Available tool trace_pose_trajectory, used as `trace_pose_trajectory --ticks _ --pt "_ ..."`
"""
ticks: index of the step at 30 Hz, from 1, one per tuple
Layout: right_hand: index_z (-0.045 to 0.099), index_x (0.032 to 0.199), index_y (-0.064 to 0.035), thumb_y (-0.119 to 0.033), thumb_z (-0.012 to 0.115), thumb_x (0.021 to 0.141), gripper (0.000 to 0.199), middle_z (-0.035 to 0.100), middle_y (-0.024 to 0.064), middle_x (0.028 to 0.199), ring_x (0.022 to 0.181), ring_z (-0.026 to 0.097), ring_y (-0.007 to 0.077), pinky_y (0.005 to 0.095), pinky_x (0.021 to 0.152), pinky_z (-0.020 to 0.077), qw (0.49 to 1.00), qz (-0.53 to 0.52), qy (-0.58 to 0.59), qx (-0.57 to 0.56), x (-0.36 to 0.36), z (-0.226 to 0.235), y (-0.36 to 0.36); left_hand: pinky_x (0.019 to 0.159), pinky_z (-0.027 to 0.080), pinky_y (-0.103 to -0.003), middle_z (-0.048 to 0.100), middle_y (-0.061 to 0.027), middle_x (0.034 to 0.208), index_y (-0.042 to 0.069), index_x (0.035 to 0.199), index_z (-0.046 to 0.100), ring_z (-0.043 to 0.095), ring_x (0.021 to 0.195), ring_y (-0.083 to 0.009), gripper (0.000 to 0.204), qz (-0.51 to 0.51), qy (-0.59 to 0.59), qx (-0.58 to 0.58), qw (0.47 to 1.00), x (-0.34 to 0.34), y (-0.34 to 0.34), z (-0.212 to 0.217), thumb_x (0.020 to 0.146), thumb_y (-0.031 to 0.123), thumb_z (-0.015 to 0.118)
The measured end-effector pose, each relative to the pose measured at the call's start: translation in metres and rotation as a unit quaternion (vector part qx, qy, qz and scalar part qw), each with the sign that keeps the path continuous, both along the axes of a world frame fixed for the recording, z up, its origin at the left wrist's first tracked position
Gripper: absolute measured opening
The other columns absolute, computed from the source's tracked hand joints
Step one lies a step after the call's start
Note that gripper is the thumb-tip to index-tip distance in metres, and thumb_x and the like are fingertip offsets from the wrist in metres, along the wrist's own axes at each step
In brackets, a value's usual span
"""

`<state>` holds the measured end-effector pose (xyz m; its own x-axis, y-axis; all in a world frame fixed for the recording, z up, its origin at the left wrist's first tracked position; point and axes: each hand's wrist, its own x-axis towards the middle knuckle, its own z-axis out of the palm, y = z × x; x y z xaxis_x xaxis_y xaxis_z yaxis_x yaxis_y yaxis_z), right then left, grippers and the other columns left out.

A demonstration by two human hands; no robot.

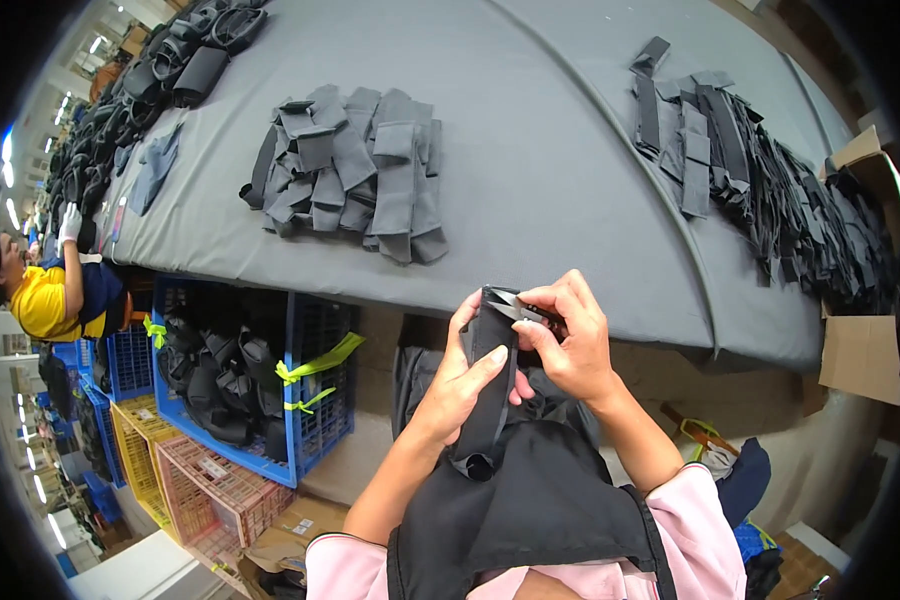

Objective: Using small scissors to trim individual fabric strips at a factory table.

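My left hand (pixel 457 388) is closed on a dark grey fabric strap (pixel 488 410), with the thumb pressed flat on its face. The strap hangs down toward my black apron (pixel 530 490). In my right hand (pixel 568 335) is a small pair of thread snips (pixel 515 306), pinched between thumb and fingers. Their pointed blades lie at the upper end of the strap. Whether the blades touch a thread is too small to tell. Both hands are just off the near edge of the grey-covered table (pixel 530 200).
A pile of grey fabric straps (pixel 355 165) lies on the table ahead, another heap (pixel 750 180) at far right beside a cardboard box (pixel 863 355). Dark pieces fill a blue crate (pixel 295 380) at lower left. A person (pixel 50 295) in yellow works at the table's far left.
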<state>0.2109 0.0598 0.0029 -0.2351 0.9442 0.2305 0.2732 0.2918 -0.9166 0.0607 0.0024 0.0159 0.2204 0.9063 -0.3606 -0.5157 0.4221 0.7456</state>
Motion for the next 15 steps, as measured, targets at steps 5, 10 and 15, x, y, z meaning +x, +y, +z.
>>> trace_pose_trajectory --ticks 5,10,15 --pt "0.062 0.09 -0.0031 -0.004 0.07 0.073 0.02 0.053 0.007 0.077 0.058 0.058 0.0176 0.0289 0.051 0.0467 0.997 -0.005 -0.05 0.059 -0.002 0.004 0.006 0.061 0.051 -0.031 0.052 -0.0203 0.111 0.016 0.144 0.006 0.061 0.071 -0.0223 0.065 -0.027 -0.006 0.0 1.0 -0.001 -0.001 0.0 0.094 0.013 0.047" --pt "0.063 0.09 -0.0033 -0.004 0.071 0.072 0.02 0.054 0.007 0.077 0.056 0.056 0.0166 0.0274 0.05 0.0462 0.993 -0.038 -0.032 0.108 0.005 -0.002 0.004 0.06 0.052 -0.031 0.053 -0.0218 0.11 0.016 0.144 0.006 0.062 0.067 -0.0225 0.065 -0.036 -0.009 0.001 0.999 -0.003 -0.001 0.005 0.095 0.016 0.048" --pt "0.064 0.093 -0.0035 -0.001 0.073 0.068 0.027 0.056 0.0071 0.079 0.061 0.051 0.0156 0.0265 0.05 0.041 0.992 0.057 -0.07 0.088 0.018 0.007 0.008 0.057 0.052 -0.031 0.054 -0.0226 0.108 0.017 0.145 0.004 0.063 0.066 -0.0232 0.067 -0.064 -0.042 -0.029 0.997 -0.006 -0.001 0.012 0.095 0.016 0.047"
